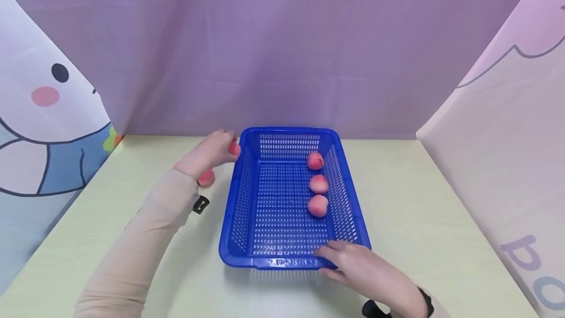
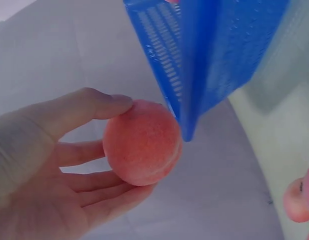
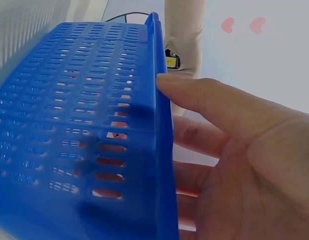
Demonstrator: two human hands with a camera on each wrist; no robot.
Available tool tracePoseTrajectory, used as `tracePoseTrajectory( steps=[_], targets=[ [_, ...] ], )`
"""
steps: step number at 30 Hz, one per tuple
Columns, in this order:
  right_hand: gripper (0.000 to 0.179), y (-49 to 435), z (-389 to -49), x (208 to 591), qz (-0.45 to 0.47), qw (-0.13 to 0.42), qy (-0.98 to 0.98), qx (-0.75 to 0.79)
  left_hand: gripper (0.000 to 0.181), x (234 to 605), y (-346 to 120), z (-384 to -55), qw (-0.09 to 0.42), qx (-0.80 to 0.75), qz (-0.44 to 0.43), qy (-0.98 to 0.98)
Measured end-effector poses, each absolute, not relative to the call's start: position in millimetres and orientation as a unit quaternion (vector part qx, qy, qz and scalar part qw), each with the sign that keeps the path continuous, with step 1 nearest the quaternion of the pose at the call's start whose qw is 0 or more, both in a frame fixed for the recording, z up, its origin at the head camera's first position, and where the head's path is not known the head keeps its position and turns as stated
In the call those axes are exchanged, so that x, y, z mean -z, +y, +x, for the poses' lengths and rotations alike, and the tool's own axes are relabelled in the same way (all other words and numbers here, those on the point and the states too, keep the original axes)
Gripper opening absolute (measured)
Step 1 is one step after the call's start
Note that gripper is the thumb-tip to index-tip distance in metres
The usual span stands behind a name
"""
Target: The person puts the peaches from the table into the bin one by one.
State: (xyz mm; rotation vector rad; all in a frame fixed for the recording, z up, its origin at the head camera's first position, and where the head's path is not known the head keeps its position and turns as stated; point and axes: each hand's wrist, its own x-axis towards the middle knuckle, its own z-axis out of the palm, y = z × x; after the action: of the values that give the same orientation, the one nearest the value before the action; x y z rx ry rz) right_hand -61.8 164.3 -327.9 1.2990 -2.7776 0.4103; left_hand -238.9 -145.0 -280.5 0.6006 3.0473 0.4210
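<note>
A blue plastic basket (image 1: 291,264) with slotted walls stands on the table. Three pink peaches lie in a row along its right side, one of them the middle peach (image 1: 319,184). My left hand (image 1: 212,151) is by the basket's far left rim and grips another peach (image 2: 142,142) between thumb and fingers, just outside the wall. My right hand (image 1: 355,266) holds the near right rim, its thumb on one side and fingers on the other, as the right wrist view shows. Below the left wrist, a loose peach (image 1: 206,177) rests on the table, partly hidden.
The pale table (image 1: 393,195) reaches back to a purple cloth (image 1: 282,53). Cartoon-printed panels stand at left (image 1: 53,112) and right (image 1: 499,161). In the left wrist view, more peaches (image 2: 297,202) show at the right edge.
</note>
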Motion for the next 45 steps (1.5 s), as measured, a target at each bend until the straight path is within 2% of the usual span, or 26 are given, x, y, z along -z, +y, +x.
tracePoseTrajectory(
  steps=[3,7,13,18,26,40,45],
  targets=[
    [0.020,163,-62,328,0.420,0.027,-0.898,-0.131,0.033,273,-142,-235,0.024,-0.148,0.186,0.971],
    [0.020,162,-62,328,0.419,0.020,-0.898,-0.132,0.029,268,-139,-232,0.033,-0.152,0.186,0.970],
    [0.021,163,-61,328,0.413,-0.001,-0.900,-0.137,0.034,262,-132,-227,0.015,-0.150,0.216,0.965],
    [0.023,164,-60,328,0.413,0.004,-0.900,-0.139,0.037,257,-120,-220,0.011,-0.162,0.244,0.956],
    [0.021,163,-59,327,0.401,-0.023,-0.904,-0.146,0.032,253,-97,-212,0.017,-0.171,0.288,0.942],
    [0.021,164,-62,328,0.414,0.009,-0.899,-0.141,0.030,255,-56,-211,0.045,-0.178,0.339,0.923],
    [0.023,163,-62,327,0.410,-0.003,-0.901,-0.141,0.031,258,-44,-208,0.067,-0.197,0.347,0.914]
  ],
)
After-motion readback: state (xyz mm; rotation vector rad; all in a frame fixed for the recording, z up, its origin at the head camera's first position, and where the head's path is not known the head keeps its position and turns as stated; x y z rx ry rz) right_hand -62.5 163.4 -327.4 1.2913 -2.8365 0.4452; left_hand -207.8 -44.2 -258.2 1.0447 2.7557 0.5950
